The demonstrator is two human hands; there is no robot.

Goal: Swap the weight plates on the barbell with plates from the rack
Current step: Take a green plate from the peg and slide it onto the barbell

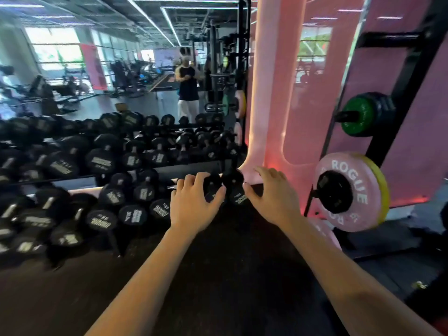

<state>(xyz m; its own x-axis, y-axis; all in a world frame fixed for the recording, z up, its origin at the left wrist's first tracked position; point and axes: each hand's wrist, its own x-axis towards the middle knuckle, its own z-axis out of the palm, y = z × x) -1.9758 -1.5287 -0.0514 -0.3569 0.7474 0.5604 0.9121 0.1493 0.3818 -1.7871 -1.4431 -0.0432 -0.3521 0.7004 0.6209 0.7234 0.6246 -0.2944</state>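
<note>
Both my arms reach forward over the dark floor. My left hand (194, 202) and my right hand (271, 197) hover side by side with loosely spread fingers and hold nothing. At the right stands a black plate rack (397, 98). A pink ROGUE plate (349, 190) with a yellow plate (380, 185) behind it hangs on a lower peg, right of my right hand. Higher up hangs a green plate (358, 116) with a black plate (383, 107) behind it. No barbell is in view.
A dumbbell rack (101, 190) with several black dumbbells fills the left side, below a wall mirror (121, 69) that shows a person standing. A pink pillar (271, 93) rises behind my hands. Dark rubber floor (218, 275) lies in front.
</note>
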